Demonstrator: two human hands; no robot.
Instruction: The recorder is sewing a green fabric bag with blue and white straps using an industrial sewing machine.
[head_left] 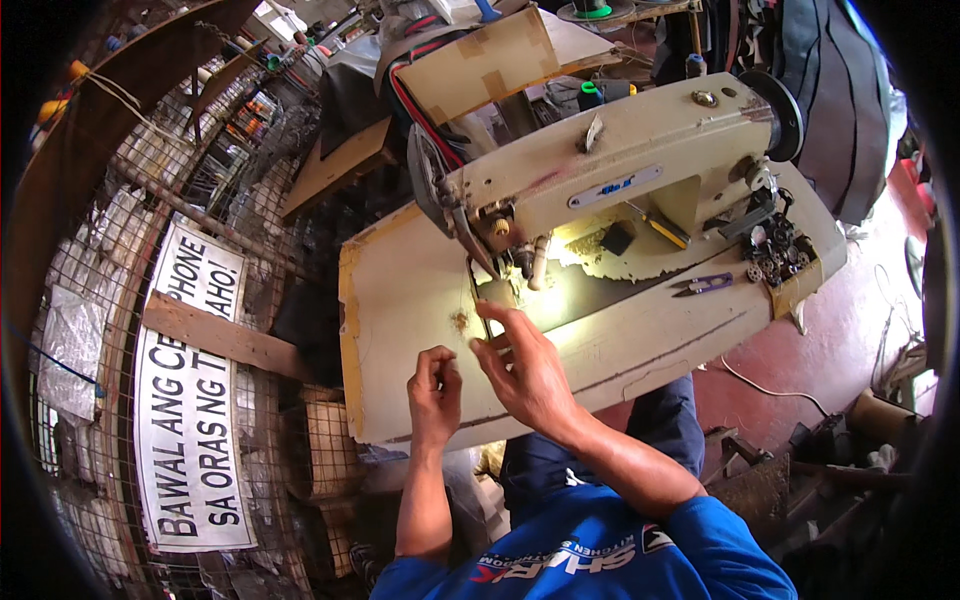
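Observation:
My left hand is raised over the near left part of the sewing machine table. Its fingers are curled together, and anything pinched in them is too small to make out. To its right, my right hand reaches toward the needle area of the cream sewing machine. Its index finger and thumb are apart, with no held thing visible. The index fingertip is close to a narrow dark line in front of the needle. The machine's lamp lights the bed brightly there.
On the table's right lie purple-handled thread snips and a pile of metal bobbins. A yellow-handled screwdriver and a black square piece rest under the machine arm. Wire-mesh shelving with a printed sign stands left.

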